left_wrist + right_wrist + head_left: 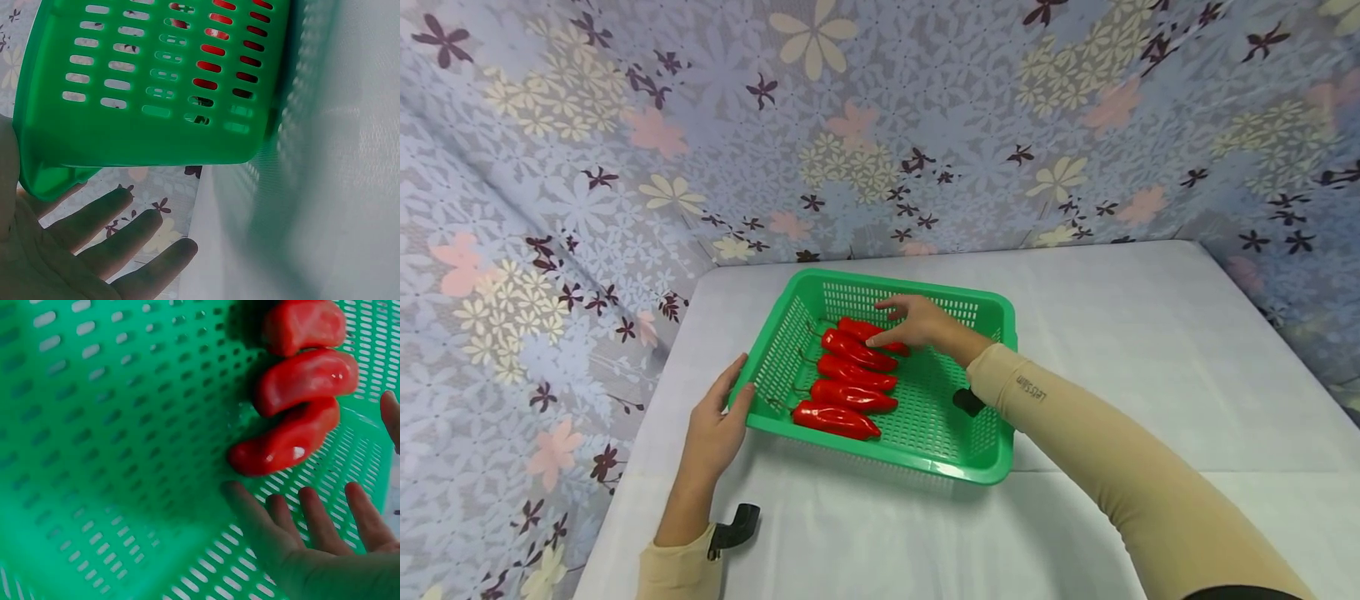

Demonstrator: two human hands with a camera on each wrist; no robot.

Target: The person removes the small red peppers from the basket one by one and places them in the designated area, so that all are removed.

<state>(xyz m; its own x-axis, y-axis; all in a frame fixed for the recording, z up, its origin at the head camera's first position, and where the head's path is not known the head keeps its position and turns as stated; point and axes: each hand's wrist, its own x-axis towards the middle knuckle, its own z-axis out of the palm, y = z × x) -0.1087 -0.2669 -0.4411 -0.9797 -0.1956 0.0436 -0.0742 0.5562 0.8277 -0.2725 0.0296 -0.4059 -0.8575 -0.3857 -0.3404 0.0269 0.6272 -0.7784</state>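
Observation:
Several glossy red peppers with thin stems lie side by side in a green plastic basket, toward its left side. At the basket's near left corner, my left hand holds the rim between thumb and index finger. The other left fingers stretch out loosely beyond the rim in the left wrist view. My right hand reaches inside over the farthest pepper, its fingers spread and nothing held. In the right wrist view, the right fingers are apart from the nearest pepper.
The basket stands on a table covered with a white cloth. Flower-patterned fabric rises behind the table and along its left side. Each wrist carries a small black device on its beige sleeve.

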